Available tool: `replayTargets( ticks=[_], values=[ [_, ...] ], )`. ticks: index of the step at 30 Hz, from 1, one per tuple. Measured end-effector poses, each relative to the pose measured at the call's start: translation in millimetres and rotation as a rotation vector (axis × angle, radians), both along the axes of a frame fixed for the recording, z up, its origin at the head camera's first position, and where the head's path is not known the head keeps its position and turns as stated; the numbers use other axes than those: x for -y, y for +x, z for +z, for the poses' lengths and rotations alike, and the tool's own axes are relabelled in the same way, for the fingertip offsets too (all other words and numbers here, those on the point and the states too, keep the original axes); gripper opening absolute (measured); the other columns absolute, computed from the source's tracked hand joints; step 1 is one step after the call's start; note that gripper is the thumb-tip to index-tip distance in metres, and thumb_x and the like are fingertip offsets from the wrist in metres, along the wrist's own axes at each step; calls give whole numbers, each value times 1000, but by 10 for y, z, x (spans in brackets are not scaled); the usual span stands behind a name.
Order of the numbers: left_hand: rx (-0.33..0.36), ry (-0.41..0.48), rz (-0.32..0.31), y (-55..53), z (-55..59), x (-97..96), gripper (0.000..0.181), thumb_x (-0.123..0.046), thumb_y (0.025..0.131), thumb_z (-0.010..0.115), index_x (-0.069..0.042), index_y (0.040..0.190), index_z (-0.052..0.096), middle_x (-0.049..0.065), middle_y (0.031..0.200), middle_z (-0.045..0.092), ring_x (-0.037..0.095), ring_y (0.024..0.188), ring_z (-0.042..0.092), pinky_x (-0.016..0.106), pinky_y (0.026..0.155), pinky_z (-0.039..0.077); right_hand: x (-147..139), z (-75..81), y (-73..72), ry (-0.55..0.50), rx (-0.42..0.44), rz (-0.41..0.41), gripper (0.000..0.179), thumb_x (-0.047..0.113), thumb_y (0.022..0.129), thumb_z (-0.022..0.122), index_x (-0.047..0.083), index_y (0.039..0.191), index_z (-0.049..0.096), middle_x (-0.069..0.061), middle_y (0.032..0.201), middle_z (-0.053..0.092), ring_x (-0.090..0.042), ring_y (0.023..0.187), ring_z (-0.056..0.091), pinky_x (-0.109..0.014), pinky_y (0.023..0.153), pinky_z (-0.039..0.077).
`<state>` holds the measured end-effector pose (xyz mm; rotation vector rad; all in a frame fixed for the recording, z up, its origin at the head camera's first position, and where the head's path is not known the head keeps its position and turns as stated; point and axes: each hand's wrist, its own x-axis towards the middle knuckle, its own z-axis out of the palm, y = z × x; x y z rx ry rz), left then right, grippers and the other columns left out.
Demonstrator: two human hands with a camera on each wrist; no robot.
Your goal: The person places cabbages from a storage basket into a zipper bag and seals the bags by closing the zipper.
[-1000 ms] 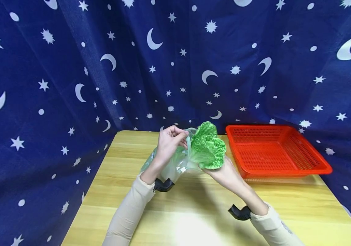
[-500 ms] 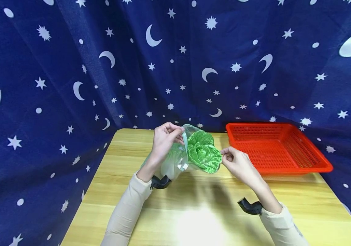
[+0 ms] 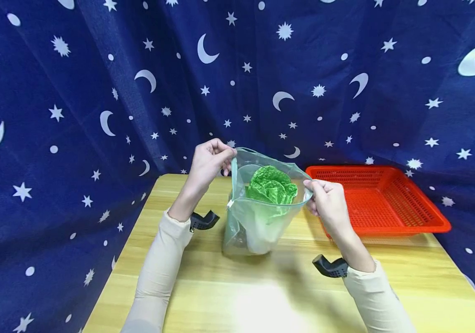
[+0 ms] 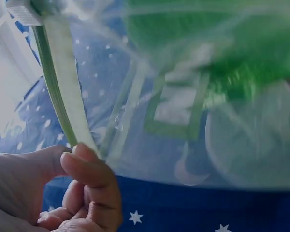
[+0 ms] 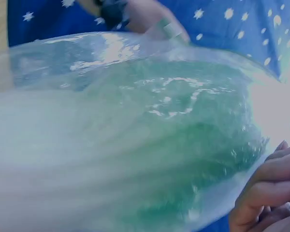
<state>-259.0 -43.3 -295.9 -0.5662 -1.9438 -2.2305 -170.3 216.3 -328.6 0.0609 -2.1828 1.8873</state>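
A translucent green zip bag (image 3: 236,233) stands upright over the wooden table, its mouth spread wide. Inside it sits a Chinese cabbage (image 3: 271,185), crinkled green leaves up at the opening and pale base low in the bag. My left hand (image 3: 208,163) pinches the left end of the rim between thumb and fingers. At the right end of the rim, my right hand (image 3: 331,206) pinches the edge. In the left wrist view, the zip strip (image 4: 55,92) runs up from my fingertips toward a white slider (image 4: 24,12). The right wrist view shows the cabbage blurred through shiny plastic.
A red perforated plastic basket (image 3: 370,201) stands on the right of the table, just beyond my right hand. The wooden table (image 3: 204,286) reaches back to a dark blue curtain (image 3: 237,92) with moons and stars. Black camera mounts sit on both wrists.
The bag has swung from lying tilted to upright, and the cabbage has sunk deeper into it. My right hand has let go of the cabbage and taken the bag's right rim; my left hand rose leftward.
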Motion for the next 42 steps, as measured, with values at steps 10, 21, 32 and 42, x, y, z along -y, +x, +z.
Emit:
replayTargets(
  ticks=[10, 21, 32, 42],
  values=[
    [102, -146, -125, -42, -183, -20, 3, -3, 86, 63, 0, 87, 62, 3, 70, 66, 12, 52, 58, 23, 48, 50, 152, 240, 47, -198, -101, -97, 44, 12, 96, 52, 4, 53, 47, 0, 38, 39, -12, 31, 33, -24, 31, 26],
    [29, -252, -228, 157, -643, 198, 27, -35, 90, 68, -8, 96, 65, 6, 92, 68, 21, 81, 68, 34, 81, 56, 130, 163, -20, -339, -129, -146, 39, 15, 96, 57, 1, 60, 54, -2, 43, 46, -12, 34, 41, -21, 32, 39],
    [12, -62, -201, 225, -957, 227, 18, -11, 83, 75, -1, 97, 67, 3, 89, 74, 18, 82, 72, 33, 81, 59, 142, 145, -38, -363, -165, -172, 37, 15, 96, 57, 0, 61, 57, -3, 46, 52, -13, 37, 47, -24, 38, 47],
    [-147, 103, 1, 47, -636, 292, 10, -10, 84, 74, -5, 93, 73, -1, 84, 74, 11, 74, 69, 28, 75, 58, 124, 98, 58, -230, -81, -35, 39, 24, 97, 59, -4, 71, 60, -3, 50, 56, -14, 41, 53, -27, 44, 52]
  ],
)
